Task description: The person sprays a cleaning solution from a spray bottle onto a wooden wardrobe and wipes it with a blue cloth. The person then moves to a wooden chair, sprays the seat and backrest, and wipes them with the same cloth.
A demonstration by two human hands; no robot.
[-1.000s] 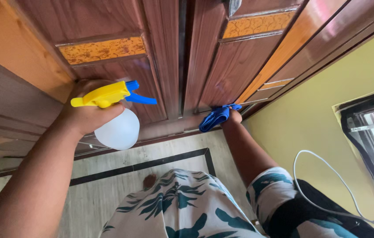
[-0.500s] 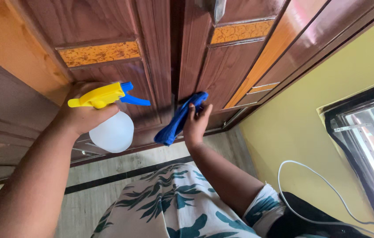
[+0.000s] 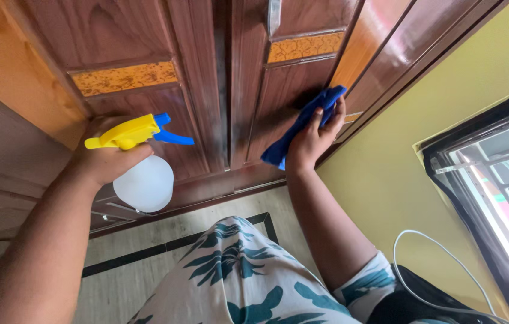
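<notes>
My left hand (image 3: 101, 159) grips a white spray bottle (image 3: 144, 183) with a yellow head and blue trigger, held in front of the left leaf of a dark brown wooden door (image 3: 206, 78). My right hand (image 3: 313, 135) presses a blue cloth (image 3: 302, 123) flat against the lower panel of the right door leaf, fingers spread over it. The cloth hangs down past the wrist. Both arms reach up from the bottom of the head view.
A metal handle (image 3: 273, 13) sits high on the right leaf. A yellow wall (image 3: 422, 120) and a dark-framed window (image 3: 494, 180) stand at right. A white cable (image 3: 422, 264) loops low at right. Tiled floor with a dark border line (image 3: 176, 252) lies below, partly hidden by patterned clothing.
My right hand has swept the blue cloth from low near the door's base up and to the right across the right leaf. The spray bottle has stayed about where it was.
</notes>
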